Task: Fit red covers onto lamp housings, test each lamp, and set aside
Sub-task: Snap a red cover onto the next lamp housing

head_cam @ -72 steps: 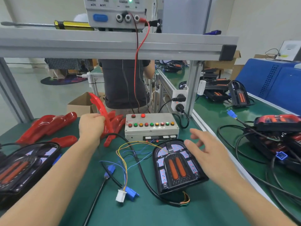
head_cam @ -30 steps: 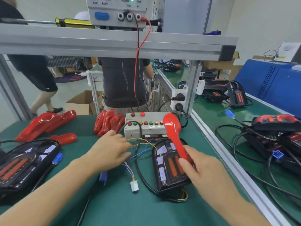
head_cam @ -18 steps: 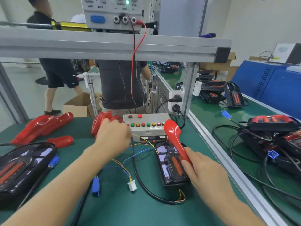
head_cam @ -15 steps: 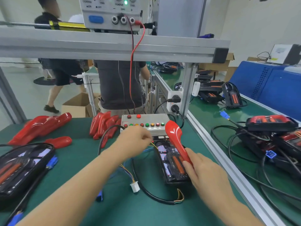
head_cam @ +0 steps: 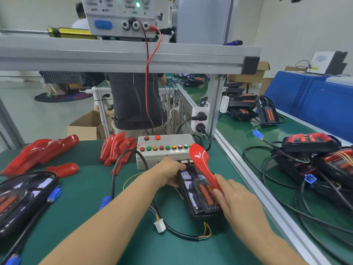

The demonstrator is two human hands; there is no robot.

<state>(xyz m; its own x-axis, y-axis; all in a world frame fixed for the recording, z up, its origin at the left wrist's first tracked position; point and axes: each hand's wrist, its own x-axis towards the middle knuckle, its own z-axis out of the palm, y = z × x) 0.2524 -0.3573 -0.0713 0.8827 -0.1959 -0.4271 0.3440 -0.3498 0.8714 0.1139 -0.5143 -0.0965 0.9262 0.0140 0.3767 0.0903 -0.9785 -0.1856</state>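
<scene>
A black lamp housing (head_cam: 198, 197) with orange strips lies on the green mat in front of the test box (head_cam: 164, 150). My right hand (head_cam: 235, 203) holds a glossy red cover (head_cam: 202, 165) tilted over the housing's right side, its far end raised. Gripping the housing's upper left edge is my left hand (head_cam: 170, 175). The housing's cable ends in a white connector (head_cam: 159, 225) lying loose on the mat.
Spare red covers (head_cam: 116, 148) stand left of the test box, more red covers (head_cam: 42, 152) lie at far left. Another black housing (head_cam: 21, 199) sits at the left edge. Finished lamps and cables (head_cam: 315, 161) crowd the right bench. A person stands behind the frame.
My left hand passed a red cover to my right hand, then moved right onto the housing's upper left edge. My right hand has lowered the cover toward the housing.
</scene>
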